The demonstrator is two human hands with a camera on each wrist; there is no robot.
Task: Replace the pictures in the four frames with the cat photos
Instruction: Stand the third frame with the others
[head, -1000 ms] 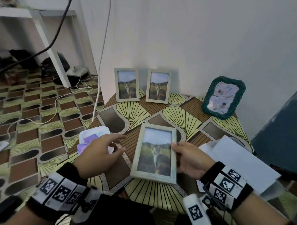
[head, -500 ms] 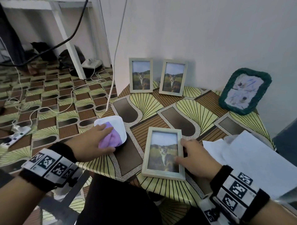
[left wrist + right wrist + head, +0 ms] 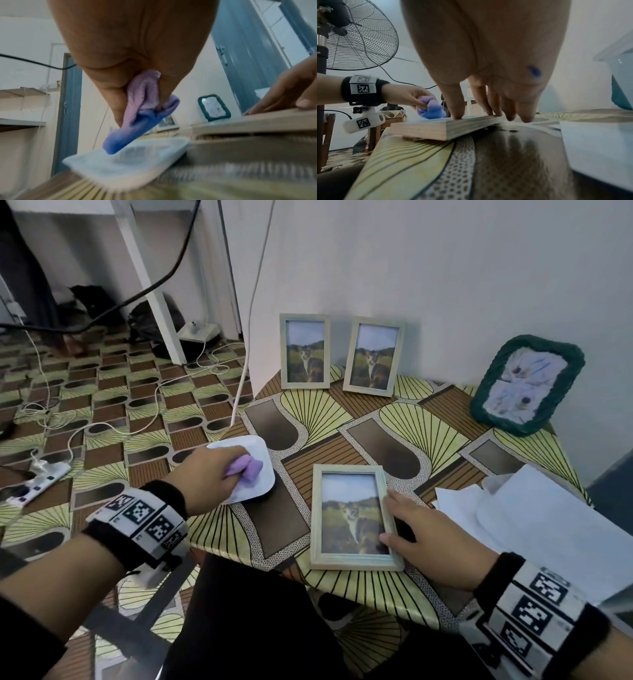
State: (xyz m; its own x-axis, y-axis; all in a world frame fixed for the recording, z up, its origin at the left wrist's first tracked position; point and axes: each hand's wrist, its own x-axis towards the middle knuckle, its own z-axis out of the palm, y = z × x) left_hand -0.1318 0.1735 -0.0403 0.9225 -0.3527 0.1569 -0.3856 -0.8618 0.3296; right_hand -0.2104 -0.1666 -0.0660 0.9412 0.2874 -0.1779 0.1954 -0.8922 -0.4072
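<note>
Fingers of the right hand lie straight and spread along the right edge of the nearest wooden frame, pressing it flat on the patterned table close to the front edge. That frame lies face up and shows a cat photo; from the right wrist view its near corner seems to sit slightly raised off the table, though the wide lens makes this hard to judge.

Just left of it, the left hand has its fingers and thumb curled round a bunched purple cloth, pinching it above a white rounded tray that rests near the table's left edge. In the left wrist view the cloth's lower end hangs down to touch the tray.

To the right of the lying frame, loose white sheets of paper overlap each other.

Further back, two wooden frames stand upright side by side against the wall, the left standing frame and the right standing frame, each showing a cat photo. Well to their right, a green woven frame leans tilted at the wall and holds a pale picture.

Beyond the table's left side, white cables and a power strip lie on the floor.
</note>
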